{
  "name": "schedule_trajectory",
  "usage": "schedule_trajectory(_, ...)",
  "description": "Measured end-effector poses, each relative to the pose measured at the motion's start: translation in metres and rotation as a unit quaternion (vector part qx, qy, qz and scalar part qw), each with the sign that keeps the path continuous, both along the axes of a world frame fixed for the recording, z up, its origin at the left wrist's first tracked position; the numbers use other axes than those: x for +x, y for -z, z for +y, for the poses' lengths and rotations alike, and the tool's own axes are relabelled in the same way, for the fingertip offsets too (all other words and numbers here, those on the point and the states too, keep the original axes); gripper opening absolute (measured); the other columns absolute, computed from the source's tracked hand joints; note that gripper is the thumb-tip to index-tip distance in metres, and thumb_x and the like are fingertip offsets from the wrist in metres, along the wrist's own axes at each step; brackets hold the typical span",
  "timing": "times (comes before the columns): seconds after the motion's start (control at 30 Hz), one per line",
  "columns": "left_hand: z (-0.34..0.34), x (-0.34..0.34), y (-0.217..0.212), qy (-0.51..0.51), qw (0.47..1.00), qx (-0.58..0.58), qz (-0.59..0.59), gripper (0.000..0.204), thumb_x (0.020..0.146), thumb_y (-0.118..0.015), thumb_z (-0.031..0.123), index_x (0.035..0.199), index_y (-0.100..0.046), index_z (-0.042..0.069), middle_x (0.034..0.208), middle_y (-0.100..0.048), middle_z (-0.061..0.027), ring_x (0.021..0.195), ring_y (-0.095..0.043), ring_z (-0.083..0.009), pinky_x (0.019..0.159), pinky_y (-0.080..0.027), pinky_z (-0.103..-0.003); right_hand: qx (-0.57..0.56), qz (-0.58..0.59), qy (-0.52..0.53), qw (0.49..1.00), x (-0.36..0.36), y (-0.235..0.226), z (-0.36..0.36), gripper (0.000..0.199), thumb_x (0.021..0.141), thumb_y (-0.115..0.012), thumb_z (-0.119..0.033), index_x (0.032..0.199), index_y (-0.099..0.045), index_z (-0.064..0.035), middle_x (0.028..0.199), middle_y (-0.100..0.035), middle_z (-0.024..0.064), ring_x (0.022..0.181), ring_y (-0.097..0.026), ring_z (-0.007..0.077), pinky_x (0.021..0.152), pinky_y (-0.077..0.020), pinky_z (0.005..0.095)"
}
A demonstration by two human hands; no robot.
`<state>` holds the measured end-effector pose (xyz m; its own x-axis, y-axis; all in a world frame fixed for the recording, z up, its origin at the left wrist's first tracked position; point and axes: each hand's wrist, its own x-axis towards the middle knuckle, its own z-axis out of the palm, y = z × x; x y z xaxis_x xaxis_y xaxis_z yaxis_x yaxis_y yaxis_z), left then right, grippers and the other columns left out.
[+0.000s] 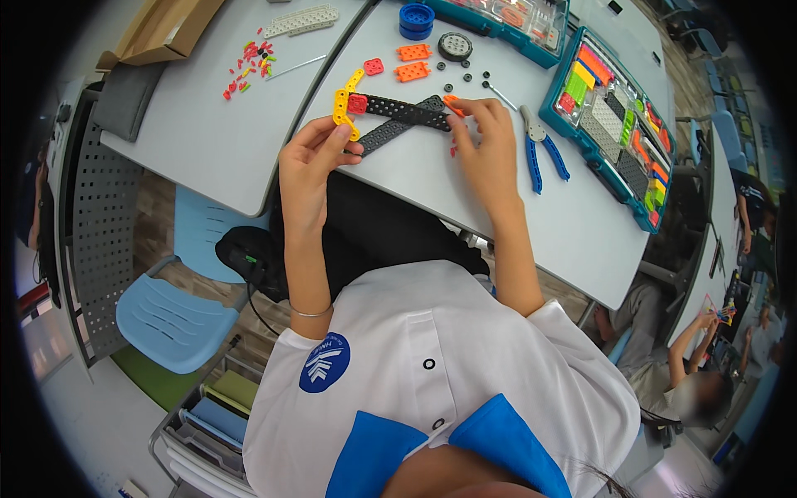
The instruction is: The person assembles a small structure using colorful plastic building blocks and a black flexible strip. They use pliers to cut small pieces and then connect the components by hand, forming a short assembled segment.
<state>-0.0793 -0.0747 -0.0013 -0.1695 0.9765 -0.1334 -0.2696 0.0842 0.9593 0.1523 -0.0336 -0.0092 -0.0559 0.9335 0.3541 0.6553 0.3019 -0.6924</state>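
Right hand (486, 149) covers the right ends of 2 dark perforated strips (403, 116). Small coloured pieces (249, 62), upper left: too small to identify. Parts case (506, 21) cut off at top edge.

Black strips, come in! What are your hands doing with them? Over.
Left hand pinching the yellow strip end. Right hand pressing an orange piece onto the crossed black strips. Blue pliers lie beside, clear.

free: bare table (249, 158) left | blocked right: pliers (540, 149), parts tray (614, 124)
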Motion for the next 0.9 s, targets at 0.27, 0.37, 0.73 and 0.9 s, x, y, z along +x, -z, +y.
schedule_trajectory(0.27, 0.0, 0.015, -0.002, 0.044, 0.999, 0.005, -0.027, 0.029, 0.097, -0.066, 0.011, 0.12, -0.066, -0.007, 0.103, -0.071, -0.0123, 0.087, -0.07, -0.0171, 0.075, -0.059, -0.029, -0.085, -0.027, -0.003, 0.996, 0.038, 0.001, -0.006, 0.018, 0.085, -0.07, -0.004, 0.102, -0.072, -0.0056, 0.094, -0.063, 0.009, 0.092, -0.058, 0.0262, 0.085, -0.0475, 0.0378)
schedule_trajectory(0.37, 0.001, 0.022, -0.006, 0.062, 0.997, 0.0, -0.035, 0.03, 0.095, -0.068, 0.01, 0.119, -0.067, -0.008, 0.102, -0.071, -0.0114, 0.088, -0.071, -0.0169, 0.076, -0.06, -0.029, -0.037, -0.037, -0.026, 0.998, 0.036, 0.004, -0.006, 0.018, 0.084, -0.072, -0.005, 0.101, -0.073, -0.0054, 0.093, -0.063, 0.009, 0.091, -0.058, 0.0256, 0.083, -0.0475, 0.0382)
schedule_trajectory(0.73, 0.0, 0.035, -0.002, 0.157, 0.981, -0.018, -0.11, 0.036, 0.101, -0.06, 0.012, 0.131, -0.061, -0.006, 0.112, -0.069, -0.0122, 0.091, -0.068, -0.0155, 0.076, -0.058, -0.027, 0.011, 0.061, -0.127, 0.99, 0.014, -0.021, -0.013, 0.011, 0.085, -0.071, -0.003, 0.095, -0.067, -0.0036, 0.096, -0.061, 0.0094, 0.093, -0.057, 0.0278, 0.08, -0.0462, 0.0359)
schedule_trajectory(0.9, 0.0, 0.034, -0.001, 0.217, 0.959, -0.026, -0.179, 0.036, 0.099, -0.063, 0.012, 0.13, -0.061, -0.006, 0.107, -0.07, -0.0106, 0.091, -0.069, -0.0148, 0.077, -0.06, -0.028, 0.063, 0.073, -0.176, 0.98, -0.006, -0.032, -0.021, 0.011, 0.086, -0.07, -0.002, 0.096, -0.066, -0.0033, 0.099, -0.061, 0.011, 0.093, -0.058, 0.0287, 0.082, -0.0468, 0.0374)
